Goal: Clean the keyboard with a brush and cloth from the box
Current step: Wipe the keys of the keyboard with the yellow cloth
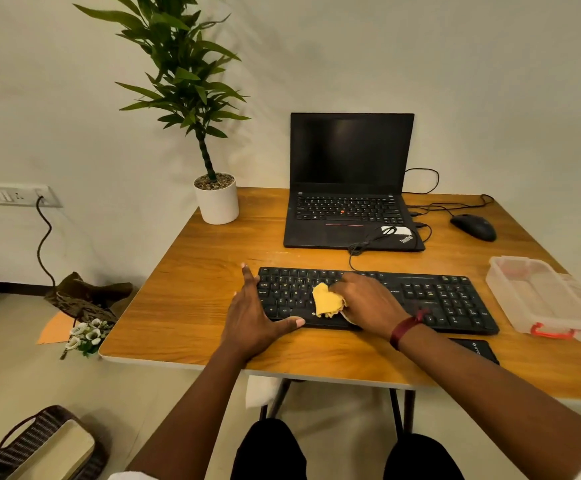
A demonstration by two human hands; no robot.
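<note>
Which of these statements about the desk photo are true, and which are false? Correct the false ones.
1. The right hand holds a yellow cloth on the keyboard. True.
2. The left hand rests on the laptop. False: it lies open at the keyboard's left end.
3. The laptop screen is dark. True.
4. The plastic box sits left of the keyboard. False: it sits to the right.
</note>
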